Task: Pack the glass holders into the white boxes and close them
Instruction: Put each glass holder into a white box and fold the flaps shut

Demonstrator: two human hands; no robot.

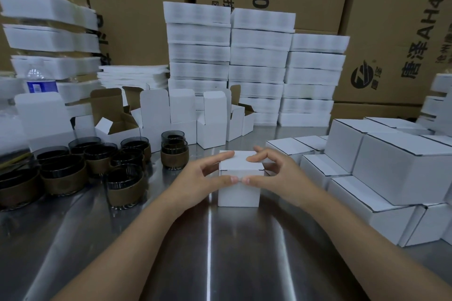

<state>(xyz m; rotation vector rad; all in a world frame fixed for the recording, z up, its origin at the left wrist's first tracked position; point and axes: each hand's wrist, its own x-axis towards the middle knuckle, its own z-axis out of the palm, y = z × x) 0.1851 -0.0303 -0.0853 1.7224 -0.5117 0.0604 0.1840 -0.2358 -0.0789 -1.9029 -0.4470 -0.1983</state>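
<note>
shiny steel tabletop [208,252] | centre: closed white cardboard box [238,193], left hand [203,176] and right hand [276,176] pinching its lid | left edge: dark brown-sleeved glass holders [124,188] | right edge: stacked white boxes [401,166] | behind: brown cartons [391,19]

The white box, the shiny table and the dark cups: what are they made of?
The white box looks like thin matte cardboard; the open boxes behind show brown insides. The table seems brushed metal, probably steel: light streaks mirror on it. The cups look like smoky glass, see-through at the rim, each with a brown band, maybe cork or leather.
</note>
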